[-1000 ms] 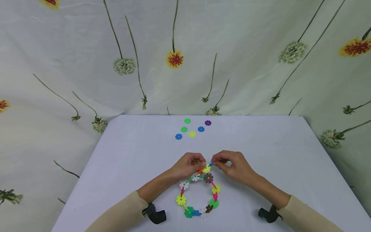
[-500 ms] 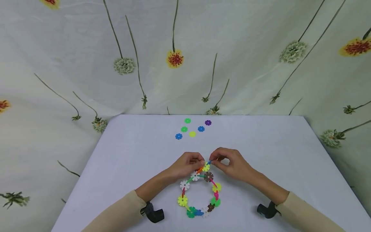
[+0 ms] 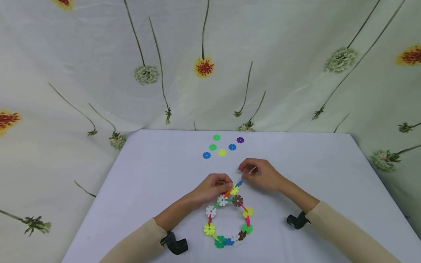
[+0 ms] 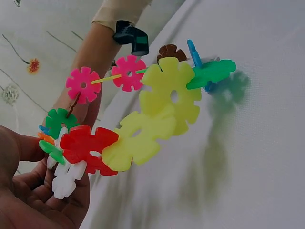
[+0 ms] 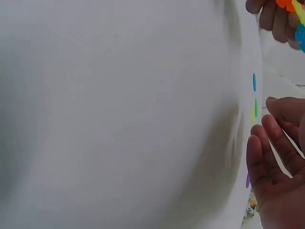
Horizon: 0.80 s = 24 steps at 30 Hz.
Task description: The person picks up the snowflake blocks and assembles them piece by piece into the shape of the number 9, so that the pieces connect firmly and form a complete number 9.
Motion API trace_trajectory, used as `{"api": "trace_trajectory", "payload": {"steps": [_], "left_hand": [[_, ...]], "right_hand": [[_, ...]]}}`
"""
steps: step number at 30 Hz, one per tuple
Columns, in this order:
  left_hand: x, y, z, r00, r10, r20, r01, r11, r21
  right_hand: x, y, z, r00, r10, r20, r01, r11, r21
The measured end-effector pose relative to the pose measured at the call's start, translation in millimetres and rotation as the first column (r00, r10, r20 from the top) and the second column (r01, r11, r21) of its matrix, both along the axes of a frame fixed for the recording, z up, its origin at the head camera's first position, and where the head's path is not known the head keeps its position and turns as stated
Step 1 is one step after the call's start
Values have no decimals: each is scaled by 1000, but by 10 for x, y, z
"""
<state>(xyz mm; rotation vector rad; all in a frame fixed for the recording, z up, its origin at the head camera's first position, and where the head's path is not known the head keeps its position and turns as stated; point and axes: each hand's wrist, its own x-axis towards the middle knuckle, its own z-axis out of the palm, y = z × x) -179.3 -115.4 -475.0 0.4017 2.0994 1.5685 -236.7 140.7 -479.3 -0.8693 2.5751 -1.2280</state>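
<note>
Notched plastic flower discs are linked edge to edge into a ring [image 3: 209, 229], with a short branch at its top: an orange disc [image 3: 227, 193], a yellow disc [image 3: 234, 189] and a blue disc [image 3: 239, 183] at the tip. My left hand [image 3: 213, 187] pinches the branch around the orange disc. In the left wrist view red and yellow discs [image 4: 171, 95] of the ring stand tilted above the cloth. Just up and right of the blue disc is my right hand [image 3: 261, 174], its fingers loosely bent; the right wrist view shows nothing between them.
Several loose discs lie farther back on the white table [image 3: 158, 164]: green [image 3: 212, 147], blue [image 3: 206, 155], yellow [image 3: 222, 152] and purple [image 3: 240, 140]. A flower-print cloth [image 3: 279, 54] hangs behind the table's far edge.
My right hand has let go of the blue disc and moved up, away from the branch. My left hand keeps its pinch. The head view has shifted slightly.
</note>
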Motion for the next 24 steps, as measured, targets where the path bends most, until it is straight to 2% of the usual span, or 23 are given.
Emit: {"api": "trace_trajectory", "payload": {"steps": [7, 13, 20, 24], "left_hand": [[9, -52, -8, 1000, -4, 6, 4, 1000, 14], [27, -73, -31, 1000, 1, 10, -1, 1000, 15], [9, -75, -26, 999, -30, -19, 30, 999, 24], [8, -77, -15, 999, -34, -16, 35, 999, 31]], "right_hand": [[-522, -70, -85, 980, -197, -18, 197, 980, 1], [-882, -143, -209, 951, -298, -78, 300, 954, 19], [-1104, -248, -256, 915, -394, -90, 399, 915, 53], [-1159, -313, -255, 911, -401, -95, 410, 906, 103]]}}
